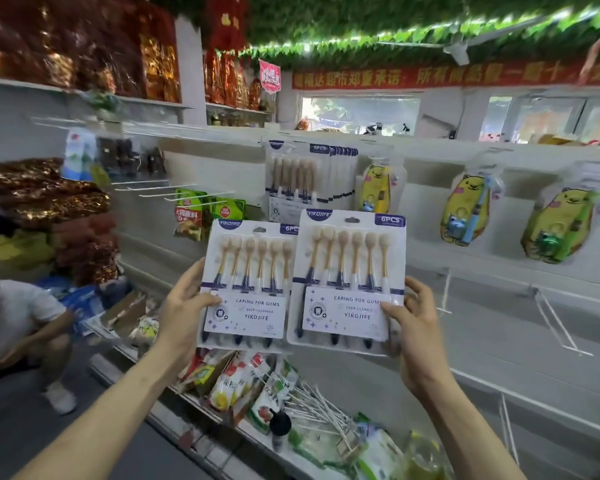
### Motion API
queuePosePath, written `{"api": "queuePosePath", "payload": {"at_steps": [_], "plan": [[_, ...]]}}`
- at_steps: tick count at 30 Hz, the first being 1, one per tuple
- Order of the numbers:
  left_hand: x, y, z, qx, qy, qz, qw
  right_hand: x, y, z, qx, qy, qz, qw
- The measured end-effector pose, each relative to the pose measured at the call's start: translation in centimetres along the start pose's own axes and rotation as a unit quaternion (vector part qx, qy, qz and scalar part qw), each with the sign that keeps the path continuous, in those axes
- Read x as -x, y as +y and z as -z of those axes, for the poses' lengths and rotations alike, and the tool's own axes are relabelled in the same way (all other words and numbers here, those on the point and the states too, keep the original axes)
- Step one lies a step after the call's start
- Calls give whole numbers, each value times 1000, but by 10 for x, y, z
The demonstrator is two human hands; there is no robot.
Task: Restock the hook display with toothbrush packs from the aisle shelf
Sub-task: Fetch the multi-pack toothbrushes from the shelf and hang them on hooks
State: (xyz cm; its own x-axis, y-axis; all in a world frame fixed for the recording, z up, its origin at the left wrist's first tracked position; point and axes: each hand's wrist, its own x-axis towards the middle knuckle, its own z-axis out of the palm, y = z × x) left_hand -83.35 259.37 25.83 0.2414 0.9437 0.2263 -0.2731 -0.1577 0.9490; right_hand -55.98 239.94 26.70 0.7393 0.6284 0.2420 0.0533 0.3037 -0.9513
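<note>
Both hands grip toothbrush packs — left hand holds the left pack, right hand the right pack — below hung packs.

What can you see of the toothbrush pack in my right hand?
The right-hand pack is a clear blister on white card, marked YIKOJIFE, 6PCS and CARING FOR GUMS, with a hang hole on top. Six brushes stand inside: beige heads, gold necks, navy or white handles. It is held upright, its left edge overlapping the other pack. The right hand pinches its lower right edge.
</note>
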Motion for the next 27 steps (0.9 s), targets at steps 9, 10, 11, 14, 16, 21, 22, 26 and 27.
{"api": "queuePosePath", "payload": {"at_steps": [9,10,11,14,16,21,22,26,27], "plan": [[-164,-11,69,26,-50,1,998,-64,20,-127,26,73,46,996],[-181,-11,77,24,-64,0,998,-68,21,-139,27,85,49,995],[-198,-10,83,21,-77,-2,997,-71,21,-151,28,95,53,994],[-243,-7,102,23,-95,2,995,-81,20,-180,19,125,59,990],[-268,-8,113,22,-112,9,993,-83,19,-195,14,143,63,988],[-316,-12,129,24,-134,3,991,-97,14,-228,21,165,90,982],[-322,-14,131,27,-135,2,990,-101,12,-234,21,166,93,982],[-343,-22,140,52,-152,19,987,-116,3,-257,27,155,111,981],[-347,-23,141,57,-155,25,986,-120,1,-261,28,155,114,981]]}}
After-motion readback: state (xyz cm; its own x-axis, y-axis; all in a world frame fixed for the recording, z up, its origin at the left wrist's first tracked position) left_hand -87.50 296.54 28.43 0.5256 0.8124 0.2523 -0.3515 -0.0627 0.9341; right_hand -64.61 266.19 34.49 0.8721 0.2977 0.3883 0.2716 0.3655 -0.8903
